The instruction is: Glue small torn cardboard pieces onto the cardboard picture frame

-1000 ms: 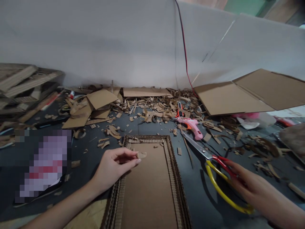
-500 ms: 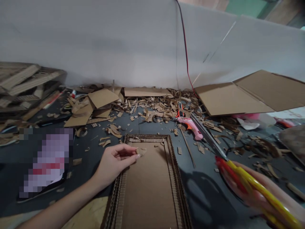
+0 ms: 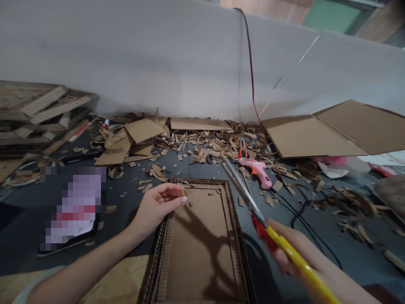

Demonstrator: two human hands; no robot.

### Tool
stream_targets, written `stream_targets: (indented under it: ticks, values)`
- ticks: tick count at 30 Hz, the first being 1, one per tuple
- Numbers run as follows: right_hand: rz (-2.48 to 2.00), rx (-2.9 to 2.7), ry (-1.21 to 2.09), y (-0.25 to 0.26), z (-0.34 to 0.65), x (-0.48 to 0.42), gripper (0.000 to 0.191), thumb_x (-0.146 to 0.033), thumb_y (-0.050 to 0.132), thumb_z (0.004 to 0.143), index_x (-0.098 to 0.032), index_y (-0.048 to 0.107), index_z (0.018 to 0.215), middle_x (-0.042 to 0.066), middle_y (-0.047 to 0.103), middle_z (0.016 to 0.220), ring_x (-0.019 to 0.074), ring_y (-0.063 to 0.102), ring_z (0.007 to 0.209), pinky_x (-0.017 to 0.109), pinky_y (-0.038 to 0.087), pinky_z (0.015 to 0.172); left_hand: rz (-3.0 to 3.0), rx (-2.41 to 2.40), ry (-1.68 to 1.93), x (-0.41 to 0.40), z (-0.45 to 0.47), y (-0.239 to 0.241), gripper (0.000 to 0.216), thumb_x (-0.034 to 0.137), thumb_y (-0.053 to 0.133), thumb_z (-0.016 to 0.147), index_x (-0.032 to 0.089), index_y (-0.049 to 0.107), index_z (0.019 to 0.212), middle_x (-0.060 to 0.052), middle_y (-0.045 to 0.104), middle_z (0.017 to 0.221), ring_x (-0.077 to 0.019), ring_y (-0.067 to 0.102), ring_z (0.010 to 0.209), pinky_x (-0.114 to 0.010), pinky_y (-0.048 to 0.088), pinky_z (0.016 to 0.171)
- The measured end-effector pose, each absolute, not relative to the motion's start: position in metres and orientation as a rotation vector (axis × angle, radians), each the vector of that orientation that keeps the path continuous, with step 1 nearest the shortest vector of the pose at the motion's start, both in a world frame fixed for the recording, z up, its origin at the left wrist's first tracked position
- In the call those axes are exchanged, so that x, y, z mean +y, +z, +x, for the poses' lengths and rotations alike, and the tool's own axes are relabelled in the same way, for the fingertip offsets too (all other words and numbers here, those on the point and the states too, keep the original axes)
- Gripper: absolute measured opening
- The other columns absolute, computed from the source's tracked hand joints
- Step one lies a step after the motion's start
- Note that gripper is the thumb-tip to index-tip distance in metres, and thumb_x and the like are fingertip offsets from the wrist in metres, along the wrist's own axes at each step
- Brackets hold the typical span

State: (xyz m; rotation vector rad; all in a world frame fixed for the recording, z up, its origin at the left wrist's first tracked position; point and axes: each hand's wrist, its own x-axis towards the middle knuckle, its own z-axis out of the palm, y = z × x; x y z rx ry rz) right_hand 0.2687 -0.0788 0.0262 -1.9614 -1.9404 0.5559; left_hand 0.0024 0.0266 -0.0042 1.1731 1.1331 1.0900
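Observation:
A rectangular cardboard panel (image 3: 202, 253) with a ridged corrugated border lies in front of me, with the shadow of the scissors across it. My left hand (image 3: 158, 207) rests at its top left corner, fingers curled together and nothing visible in them. Small cardboard scraps (image 3: 190, 204) lie just beyond the fingertips. My right hand (image 3: 284, 253) grips long scissors (image 3: 243, 190) by their yellow and red handles. The closed blades point up and to the left, over the panel's right border.
A pink and orange hot glue gun (image 3: 256, 169) lies among heaps of cardboard offcuts along a white wall (image 3: 126, 55). A flat cardboard sheet (image 3: 310, 135) stands at the right, a stack of corrugated strips (image 3: 41, 109) at the left. A black cable (image 3: 306, 219) crosses the dark tabletop.
My right hand has lifted the scissors off the tabletop and swung them up, blades now pointing up-left over the panel. My left hand has barely moved; the view has shifted slightly.

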Motion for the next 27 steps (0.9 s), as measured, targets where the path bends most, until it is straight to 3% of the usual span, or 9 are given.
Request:
stream_targets:
  ticks: [3, 9, 15, 27]
  values:
    - [-1.859, -2.189, 0.636, 0.041, 0.261, -0.071, 0.04, -0.057, 0.054, 0.068, -0.02, 0.059, 0.084, 0.009, 0.066, 0.082, 0.0209, 0.061, 0.063, 0.028, 0.049, 0.054, 1.091, 1.103, 1.086, 0.027, 0.001, -0.006, 0.023, 0.018, 0.076, 0.055, 0.014, 0.063, 0.073, 0.001, 0.066, 0.065, -0.0099, 0.061, 0.061, -0.019, 0.051, 0.061]
    - [-1.799, -2.375, 0.617, 0.033, 0.247, -0.068, 0.036, -0.044, 0.06, 0.068, -0.018, 0.057, 0.092, 0.012, 0.064, 0.089, 0.0256, 0.063, 0.075, 0.033, 0.05, 0.063, 1.019, 1.008, 1.09, 0.026, 0.001, -0.006, 0.024, 0.016, 0.074, 0.056, 0.015, 0.059, 0.074, 0.001, 0.066, 0.065, -0.0118, 0.064, 0.063, -0.021, 0.05, 0.062]
    - [-1.8, -2.374, 0.615, 0.024, 0.244, -0.065, 0.035, -0.034, 0.057, 0.071, -0.017, 0.055, 0.101, 0.012, 0.063, 0.095, 0.0255, 0.063, 0.081, 0.032, 0.05, 0.067, 0.91, 0.939, 1.081, 0.022, 0.004, 0.001, 0.032, 0.012, 0.076, 0.052, 0.016, 0.055, 0.076, 0.004, 0.067, 0.057, -0.0103, 0.062, 0.054, -0.018, 0.049, 0.055]
    - [-1.886, -2.294, 0.855, 0.029, 0.235, -0.065, 0.023, -0.034, 0.054, 0.072, -0.017, 0.052, 0.088, 0.01, 0.061, 0.086, 0.022, 0.058, 0.074, 0.03, 0.045, 0.065, 0.739, 0.88, 1.08, 0.021, 0.006, 0.003, 0.033, 0.01, 0.077, 0.052, 0.015, 0.056, 0.077, 0.004, 0.067, 0.056, -0.0069, 0.062, 0.052, -0.011, 0.046, 0.052]
